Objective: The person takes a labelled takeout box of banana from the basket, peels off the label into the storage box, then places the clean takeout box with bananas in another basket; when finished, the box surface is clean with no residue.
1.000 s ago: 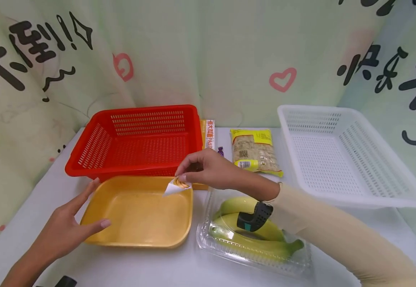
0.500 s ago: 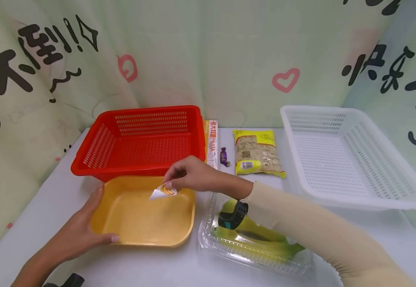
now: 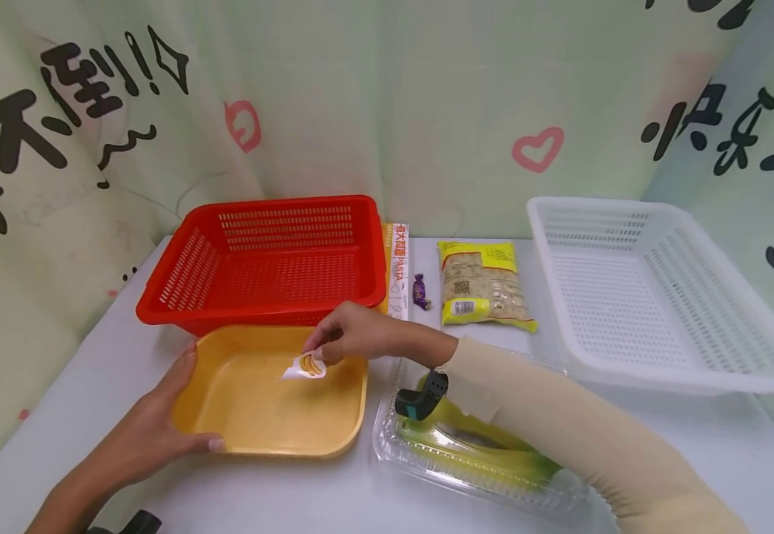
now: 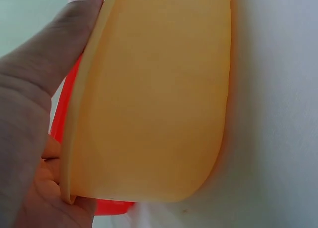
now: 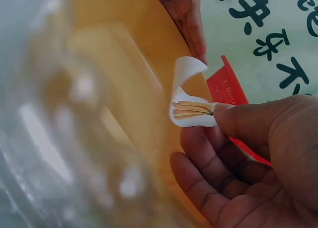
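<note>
In the head view my left hand (image 3: 150, 423) holds the left end of a yellow plastic basin (image 3: 253, 419), its thumb at the near side and its fingers at the far corner. The left wrist view shows that hand about the basin's rim (image 4: 74, 138). Above the basin, my right hand (image 3: 360, 332) pinches a small curled white sticker (image 3: 307, 366) printed with bananas. Thumb and fingertips grip one edge of the sticker (image 5: 191, 119) in the right wrist view, while its other end curls up. Below the right forearm lies a clear lidded box (image 3: 394, 445) with bananas (image 3: 487, 452), partly hidden by the sleeve.
Behind the basin stands a red basket (image 3: 267, 278). A pasta box (image 3: 398, 271), a purple-wrapped candy (image 3: 420, 291) and a yellow bag (image 3: 485, 285) lie to its right. A white basket (image 3: 660, 297) stands at the right, before a curtain (image 3: 440, 96).
My left hand has closed in on the basin's left end and now holds it. The right hand has moved left with the sticker, further over the basin. The view has shifted slightly.
</note>
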